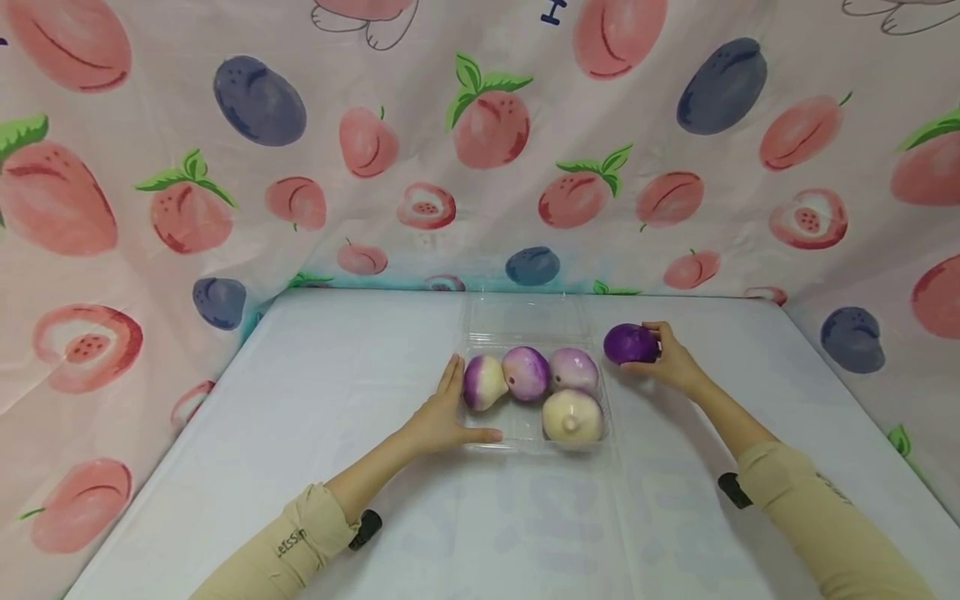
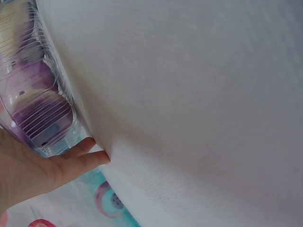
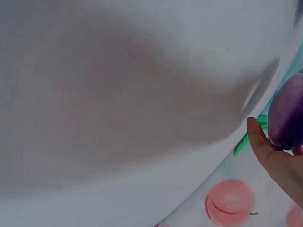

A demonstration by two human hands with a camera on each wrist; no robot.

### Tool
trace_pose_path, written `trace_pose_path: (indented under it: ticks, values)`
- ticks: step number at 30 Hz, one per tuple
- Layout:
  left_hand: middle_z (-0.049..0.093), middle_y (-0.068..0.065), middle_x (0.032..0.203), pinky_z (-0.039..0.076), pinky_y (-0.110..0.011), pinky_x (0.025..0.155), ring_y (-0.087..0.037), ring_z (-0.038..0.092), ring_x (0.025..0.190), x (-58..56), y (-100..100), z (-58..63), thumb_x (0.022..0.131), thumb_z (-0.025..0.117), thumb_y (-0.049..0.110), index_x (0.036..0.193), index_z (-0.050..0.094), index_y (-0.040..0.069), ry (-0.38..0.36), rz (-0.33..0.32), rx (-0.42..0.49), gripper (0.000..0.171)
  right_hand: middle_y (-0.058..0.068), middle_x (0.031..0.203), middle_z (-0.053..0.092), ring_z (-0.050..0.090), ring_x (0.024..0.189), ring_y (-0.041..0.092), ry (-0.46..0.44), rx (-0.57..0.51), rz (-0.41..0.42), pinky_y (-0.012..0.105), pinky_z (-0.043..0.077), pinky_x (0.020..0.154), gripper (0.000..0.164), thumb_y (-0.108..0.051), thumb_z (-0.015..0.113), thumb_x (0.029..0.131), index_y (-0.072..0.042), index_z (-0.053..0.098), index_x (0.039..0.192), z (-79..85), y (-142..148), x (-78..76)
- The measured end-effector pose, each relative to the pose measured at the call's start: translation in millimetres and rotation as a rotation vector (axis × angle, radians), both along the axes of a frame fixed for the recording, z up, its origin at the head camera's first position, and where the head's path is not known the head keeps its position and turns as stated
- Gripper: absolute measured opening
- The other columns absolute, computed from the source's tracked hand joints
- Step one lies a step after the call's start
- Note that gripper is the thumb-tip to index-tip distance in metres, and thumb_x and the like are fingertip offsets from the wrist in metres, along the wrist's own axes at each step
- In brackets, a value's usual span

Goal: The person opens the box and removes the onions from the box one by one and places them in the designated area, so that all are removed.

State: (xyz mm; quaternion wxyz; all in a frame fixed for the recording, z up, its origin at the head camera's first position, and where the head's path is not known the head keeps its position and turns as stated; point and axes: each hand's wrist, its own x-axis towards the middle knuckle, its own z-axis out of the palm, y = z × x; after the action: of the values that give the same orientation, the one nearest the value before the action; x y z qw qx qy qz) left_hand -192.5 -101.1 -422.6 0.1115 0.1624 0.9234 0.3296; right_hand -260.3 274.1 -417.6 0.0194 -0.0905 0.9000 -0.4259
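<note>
"Where is the bulb [image 1: 628,343]?"
"The right hand [image 1: 672,362] is holding it right of the box [image 1: 517,425], thumb and fingers pinching its sides."
"And the left hand [image 1: 438,423]?"
"Its fingers are lying straight along the box's left side, thumb spreading along the near edge. I'd be pressing lightly there, as thin plastic could flex, and gripping the smooth bulb snugly."
"Any writing?"
"The left sleeve [image 1: 322,500] is showing 'Letss…', its ending blurring; the far curtain [image 1: 480,250] is showing an 'H'."
</note>
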Motion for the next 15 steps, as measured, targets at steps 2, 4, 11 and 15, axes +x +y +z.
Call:
trace_pose_path:
  ticks: [2,4,11,15]
  values:
    - [-0.012,-0.012,0.159,0.03,-0.052,0.111,-0.036,0.014,0.144,0.0,0.2,0.3,0.068,0.076,0.059,0.15,-0.005,0.003,-0.002,0.002,0.0,0.128,0.04,0.136,0.032,0.037,0.124,0.054,-0.004,0.006,0.001,0.062,0.034,0.103,0.08,-0.011,0.073,0.081,0.009,0.02,0.138,-0.2,0.5,-0.7]
    - [-0.012,-0.012,0.159,0.03,-0.052,0.111,-0.036,0.013,0.144,-0.1,0.1,0.1,0.068,0.076,0.059,0.15,-0.005,0.003,-0.003,0.003,0.001,0.128,0.04,0.136,0.032,0.037,0.124,0.054,-0.008,0.022,0.004,0.062,0.033,0.103,0.08,-0.013,0.073,0.081,0.009,0.02,0.137,-0.1,0.8,-1.3]
    - [-0.012,-0.013,0.159,0.03,-0.052,0.111,-0.037,0.013,0.144,0.6,1.2,1.1,0.069,0.076,0.057,0.15,-0.004,0.002,0.004,0.001,0.005,0.127,0.041,0.136,0.032,0.037,0.123,0.056,-0.033,0.085,0.016,0.064,0.031,0.103,0.081,-0.018,0.074,0.081,0.007,0.021,0.137,-0.9,1.4,-1.6]
    - [-0.011,-0.014,0.159,0.03,-0.053,0.111,-0.038,0.014,0.144,0.3,1.3,2.1,0.069,0.076,0.057,0.15,-0.004,0.001,0.01,0.0,0.0,0.127,0.043,0.132,0.036,0.039,0.122,0.057,-0.039,0.119,0.029,0.064,0.032,0.102,0.082,-0.021,0.074,0.081,0.008,0.022,0.137,1.1,-1.0,-0.2]
